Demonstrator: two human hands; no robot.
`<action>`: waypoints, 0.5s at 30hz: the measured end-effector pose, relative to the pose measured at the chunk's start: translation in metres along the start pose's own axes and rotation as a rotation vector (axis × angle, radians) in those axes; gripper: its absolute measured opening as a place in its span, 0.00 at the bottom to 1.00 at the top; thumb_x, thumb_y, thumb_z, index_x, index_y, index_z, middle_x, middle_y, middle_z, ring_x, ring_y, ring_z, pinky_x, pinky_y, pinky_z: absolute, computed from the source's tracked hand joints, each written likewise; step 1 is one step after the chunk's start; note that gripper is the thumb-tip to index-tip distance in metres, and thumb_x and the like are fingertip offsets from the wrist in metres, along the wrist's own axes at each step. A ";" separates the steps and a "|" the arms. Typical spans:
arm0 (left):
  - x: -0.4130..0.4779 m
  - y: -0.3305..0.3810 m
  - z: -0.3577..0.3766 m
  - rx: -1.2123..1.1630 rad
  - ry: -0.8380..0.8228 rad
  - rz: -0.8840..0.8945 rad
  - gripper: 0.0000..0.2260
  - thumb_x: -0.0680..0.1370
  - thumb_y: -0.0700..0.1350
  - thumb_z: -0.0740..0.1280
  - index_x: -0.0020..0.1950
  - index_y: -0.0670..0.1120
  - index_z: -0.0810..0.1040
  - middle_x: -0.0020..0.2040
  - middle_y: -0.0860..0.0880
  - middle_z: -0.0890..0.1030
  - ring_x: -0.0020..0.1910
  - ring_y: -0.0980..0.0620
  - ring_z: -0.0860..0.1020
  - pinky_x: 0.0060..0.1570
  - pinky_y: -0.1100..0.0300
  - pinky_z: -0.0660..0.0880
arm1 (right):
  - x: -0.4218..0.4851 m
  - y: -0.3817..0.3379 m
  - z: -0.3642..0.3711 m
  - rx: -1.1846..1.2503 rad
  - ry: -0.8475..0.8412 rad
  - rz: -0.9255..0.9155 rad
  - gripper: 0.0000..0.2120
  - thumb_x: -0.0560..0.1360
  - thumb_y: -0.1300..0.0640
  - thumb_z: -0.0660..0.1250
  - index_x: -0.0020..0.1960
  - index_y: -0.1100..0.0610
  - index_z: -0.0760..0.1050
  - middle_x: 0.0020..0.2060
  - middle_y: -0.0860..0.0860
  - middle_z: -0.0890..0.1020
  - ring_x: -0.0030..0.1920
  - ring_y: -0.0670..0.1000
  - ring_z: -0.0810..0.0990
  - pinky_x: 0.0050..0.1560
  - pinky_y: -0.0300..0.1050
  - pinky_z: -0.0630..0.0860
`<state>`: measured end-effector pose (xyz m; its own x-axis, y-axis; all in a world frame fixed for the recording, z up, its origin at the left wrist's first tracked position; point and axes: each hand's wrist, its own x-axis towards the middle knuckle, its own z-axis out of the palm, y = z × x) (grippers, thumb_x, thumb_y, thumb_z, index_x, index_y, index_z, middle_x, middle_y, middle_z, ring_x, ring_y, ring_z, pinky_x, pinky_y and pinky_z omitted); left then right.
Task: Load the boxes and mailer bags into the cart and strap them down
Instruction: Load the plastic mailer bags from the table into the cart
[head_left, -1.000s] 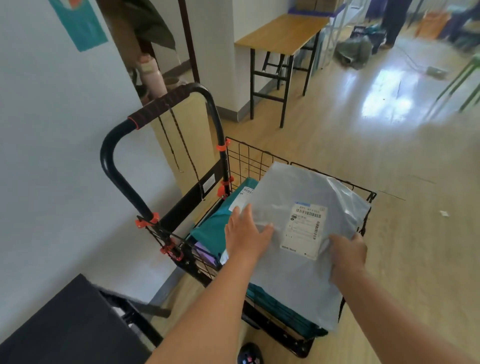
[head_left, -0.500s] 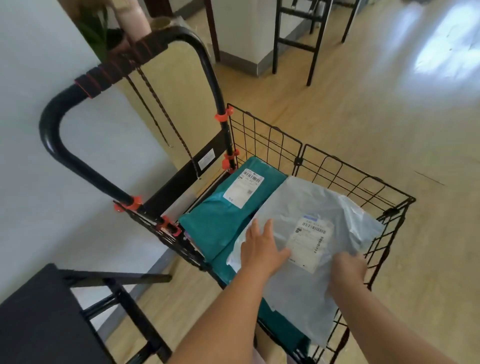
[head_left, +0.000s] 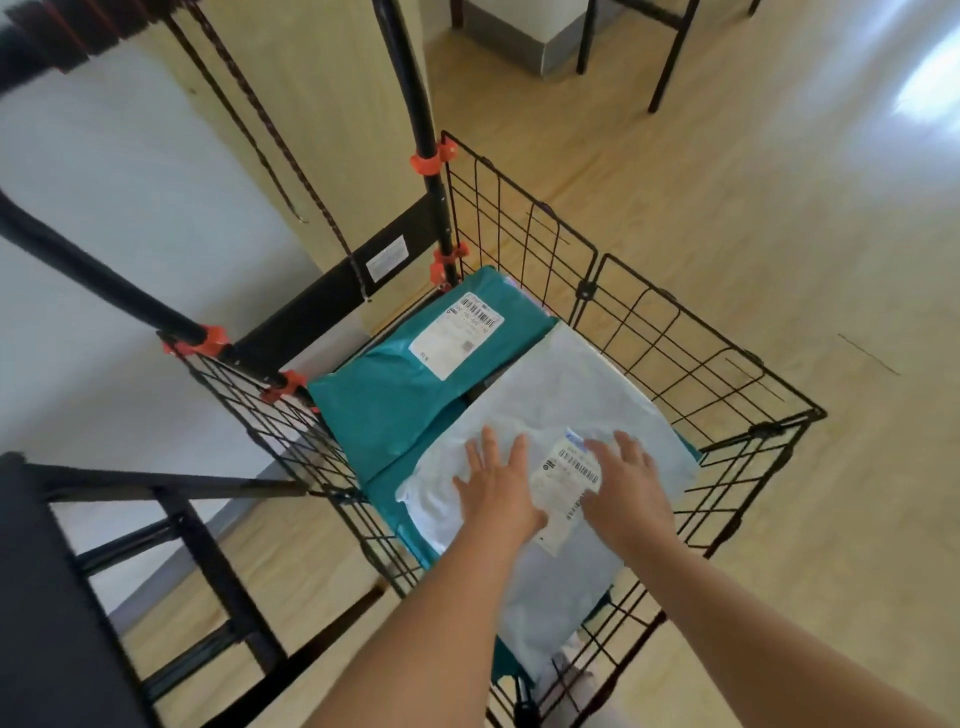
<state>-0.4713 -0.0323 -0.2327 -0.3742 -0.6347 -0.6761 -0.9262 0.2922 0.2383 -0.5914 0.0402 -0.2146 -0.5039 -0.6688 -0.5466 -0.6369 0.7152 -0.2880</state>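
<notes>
A black wire cart (head_left: 696, 364) stands on the wooden floor. Inside it a grey mailer bag (head_left: 566, 395) with a white shipping label lies on top of teal mailer bags (head_left: 395, 395). My left hand (head_left: 498, 488) lies flat on the grey bag, fingers spread, left of the label. My right hand (head_left: 628, 488) presses flat on the same bag, partly covering the label. A dark bungee cord (head_left: 270, 140) hangs from the cart's black handle (head_left: 410, 83) down its back. What lies under the teal bags is hidden.
A white wall (head_left: 104, 208) is close on the left. A dark table (head_left: 47, 597) with black legs stands at the lower left beside the cart. Black legs of another table (head_left: 665, 67) rise at the top. Wooden floor (head_left: 779, 208) stretches to the right.
The grey mailer bag has gone from being held above the cart to lying down inside it. Both hands now press flat on it, and the view has tilted further down.
</notes>
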 end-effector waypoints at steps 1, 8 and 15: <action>0.000 -0.002 0.002 0.014 0.014 0.001 0.44 0.75 0.53 0.71 0.79 0.55 0.43 0.78 0.43 0.36 0.77 0.39 0.39 0.72 0.39 0.54 | 0.003 -0.001 0.000 -0.109 -0.045 -0.104 0.36 0.74 0.63 0.66 0.77 0.46 0.59 0.79 0.50 0.52 0.78 0.55 0.49 0.71 0.54 0.66; 0.007 -0.016 0.017 0.014 0.075 0.019 0.43 0.76 0.54 0.69 0.79 0.56 0.41 0.79 0.44 0.36 0.78 0.40 0.39 0.74 0.41 0.53 | 0.013 -0.006 0.017 -0.370 -0.246 -0.337 0.40 0.76 0.64 0.63 0.80 0.42 0.48 0.80 0.50 0.43 0.80 0.55 0.43 0.75 0.56 0.59; 0.016 -0.020 0.024 0.027 0.048 0.015 0.44 0.76 0.54 0.69 0.79 0.57 0.40 0.79 0.44 0.37 0.78 0.40 0.40 0.74 0.43 0.52 | 0.027 -0.007 0.018 -0.394 -0.315 -0.346 0.41 0.76 0.60 0.67 0.80 0.43 0.48 0.80 0.49 0.47 0.79 0.54 0.48 0.72 0.54 0.64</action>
<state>-0.4580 -0.0316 -0.2649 -0.3900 -0.6637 -0.6383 -0.9193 0.3205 0.2285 -0.5903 0.0211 -0.2411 -0.0711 -0.7136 -0.6970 -0.9311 0.2981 -0.2102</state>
